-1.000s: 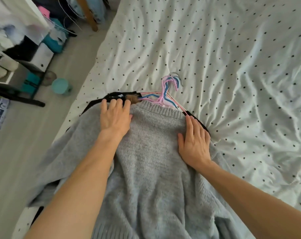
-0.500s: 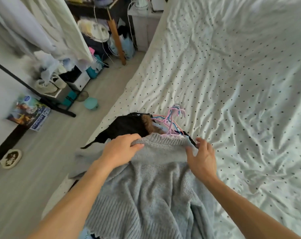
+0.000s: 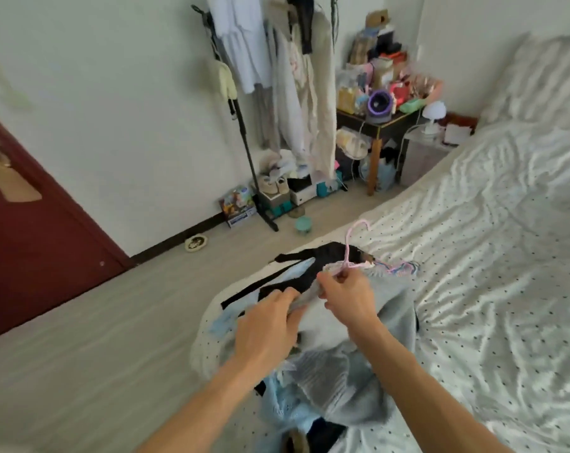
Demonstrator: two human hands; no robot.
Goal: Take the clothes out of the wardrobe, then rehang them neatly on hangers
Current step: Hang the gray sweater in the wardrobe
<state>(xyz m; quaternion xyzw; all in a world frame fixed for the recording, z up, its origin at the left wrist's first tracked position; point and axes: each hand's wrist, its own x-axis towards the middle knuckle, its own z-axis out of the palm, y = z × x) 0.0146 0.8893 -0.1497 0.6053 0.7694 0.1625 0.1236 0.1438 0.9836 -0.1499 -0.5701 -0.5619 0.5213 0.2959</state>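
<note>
Pinching hanger (image 3: 350,244) and sweater (image 3: 391,308) collar with right hand (image 3: 345,297), gripping sweater's edge with left hand (image 3: 267,325), above the pile (image 3: 310,268) on the bed (image 3: 473,256). May snag tangled spare hangers (image 3: 403,268) just beside, or drop a shoulder if lifted unevenly.

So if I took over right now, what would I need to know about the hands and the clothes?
Left hand: on the grey sweater near its shoulder; grip unclear.
Right hand: pinches the pink hanger at the sweater's collar.
Things: the sweater lies on the bed over a black garment, with spare hangers beside it.
Done: some clothes are out on the bed.
Left: seat the hanger in the sweater, hang it on the rack, then do the others.
</note>
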